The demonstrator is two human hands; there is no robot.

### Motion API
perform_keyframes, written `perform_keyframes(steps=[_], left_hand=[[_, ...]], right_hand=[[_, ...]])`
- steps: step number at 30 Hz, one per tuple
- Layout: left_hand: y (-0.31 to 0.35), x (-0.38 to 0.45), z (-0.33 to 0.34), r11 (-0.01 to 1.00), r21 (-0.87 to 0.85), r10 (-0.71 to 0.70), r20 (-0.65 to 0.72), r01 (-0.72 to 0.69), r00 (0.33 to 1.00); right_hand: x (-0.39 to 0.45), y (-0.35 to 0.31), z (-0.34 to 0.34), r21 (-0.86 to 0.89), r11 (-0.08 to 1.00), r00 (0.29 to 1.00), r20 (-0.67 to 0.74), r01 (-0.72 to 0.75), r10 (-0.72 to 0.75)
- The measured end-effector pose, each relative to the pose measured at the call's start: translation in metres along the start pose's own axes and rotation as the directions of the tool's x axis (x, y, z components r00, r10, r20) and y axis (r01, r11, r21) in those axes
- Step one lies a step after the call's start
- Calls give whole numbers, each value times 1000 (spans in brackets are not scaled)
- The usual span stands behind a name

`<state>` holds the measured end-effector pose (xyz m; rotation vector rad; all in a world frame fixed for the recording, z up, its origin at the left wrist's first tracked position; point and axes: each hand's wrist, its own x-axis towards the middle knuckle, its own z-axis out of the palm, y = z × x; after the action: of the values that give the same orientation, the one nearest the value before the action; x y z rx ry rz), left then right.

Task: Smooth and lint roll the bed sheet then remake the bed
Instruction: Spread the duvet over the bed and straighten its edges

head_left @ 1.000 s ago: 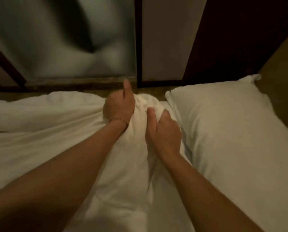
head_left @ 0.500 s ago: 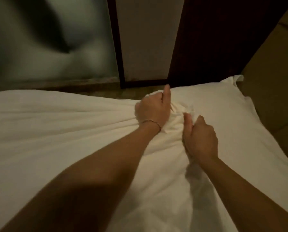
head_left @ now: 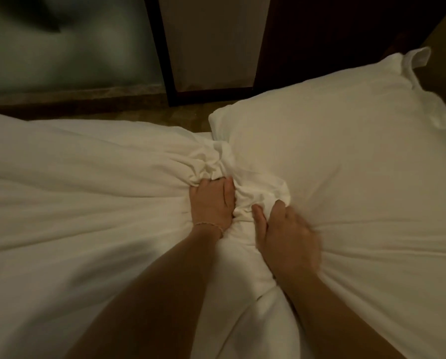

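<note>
I see the left hand and right hand fisted tight on bunched white bedding beside the pillow.

Plain white pillow, white sheet, dark-brown frame

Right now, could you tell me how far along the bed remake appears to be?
Done: one pillow sits at the head. In hand: the left hand and right hand both clutch a bunched edge of the white cover beside it. Left: the cover is creased and gathered, so spreading and smoothing remain. No lint roller is in view.
</note>
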<state>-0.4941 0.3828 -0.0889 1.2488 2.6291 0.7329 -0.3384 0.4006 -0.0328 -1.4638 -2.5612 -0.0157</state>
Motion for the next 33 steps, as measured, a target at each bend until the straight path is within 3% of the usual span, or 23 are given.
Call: perform_keyframes(steps=[4, 9, 12, 15, 18, 19, 21, 24, 27, 29, 31, 33], left_hand=[[7, -4, -25, 990, -144, 12, 34, -7, 999], [-32, 55, -123, 983, 158, 129, -239, -92, 963], [-90, 104, -167, 945, 326, -30, -31, 39, 999], [-152, 98, -162, 901, 394, -274, 188, 183, 943], [-196, 58, -134, 891, 388, -300, 113, 236, 947], [-205, 50, -127, 893, 375, -290, 60, 247, 955], [-213, 53, -116, 896, 366, -271, 3, 251, 962], [-217, 63, -110, 890, 363, -304, 25, 275, 952], [-220, 66, -110, 893, 363, -316, 88, 265, 945], [-216, 71, -118, 901, 293, -366, 118, 320, 923], [-208, 72, -132, 876, 96, -482, 159, 472, 862], [-188, 69, -153, 742, -234, -612, 147, 629, 777]], right_hand=[[-5, -1, -20, 124, 990, 997, -18, -73, 76], [44, -33, -77, 376, 925, 940, -331, 51, 82], [99, -92, -82, 503, 864, 989, -142, 32, 46], [133, -137, -38, 505, 863, 983, 169, -28, -67], [132, -156, 19, 477, 844, 883, 469, -244, -9], [125, -161, 33, 434, 867, 870, 493, -243, -3], [111, -169, 50, 372, 916, 915, 404, -149, -16], [107, -176, 56, 395, 915, 960, 279, -83, -34], [104, -183, 57, 440, 890, 931, 360, -116, -56], [96, -192, 52, 505, 850, 896, 433, -150, -99], [83, -198, 43, 587, 786, 881, 457, -195, -123], [71, -195, 21, 648, 730, 903, 417, -216, -103]])
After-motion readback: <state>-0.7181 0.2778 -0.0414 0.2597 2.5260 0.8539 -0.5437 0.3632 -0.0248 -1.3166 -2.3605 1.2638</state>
